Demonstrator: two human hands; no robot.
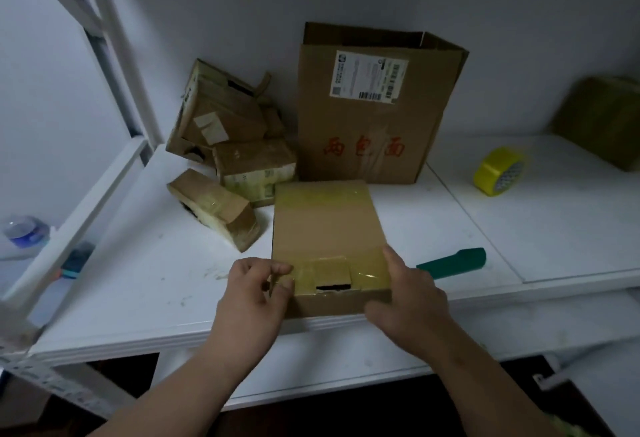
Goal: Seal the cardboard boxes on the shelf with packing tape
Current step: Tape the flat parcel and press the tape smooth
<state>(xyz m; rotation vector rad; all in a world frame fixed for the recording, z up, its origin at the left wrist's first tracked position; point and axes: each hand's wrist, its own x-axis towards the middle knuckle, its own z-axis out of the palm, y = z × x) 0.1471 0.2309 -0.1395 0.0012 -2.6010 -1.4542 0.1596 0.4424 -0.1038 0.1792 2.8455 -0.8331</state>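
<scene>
A flat cardboard box (325,228) lies at the front edge of the white shelf (145,280), with yellowish tape across its far end and its near end, where a dark gap shows. My left hand (252,294) is at the box's near left corner, fingers curled, pinching the tape there. My right hand (412,294) grips the near right corner, thumb on the front face, fingers over the taped top. A roll of yellow packing tape (498,171) stands on the shelf far to the right.
A tall open box (374,107) with a shipping label stands behind the flat one. Several small taped boxes (225,145) lie piled at the back left. A green-handled tool (453,262) lies right of my right hand. Another taped box (602,121) sits far right.
</scene>
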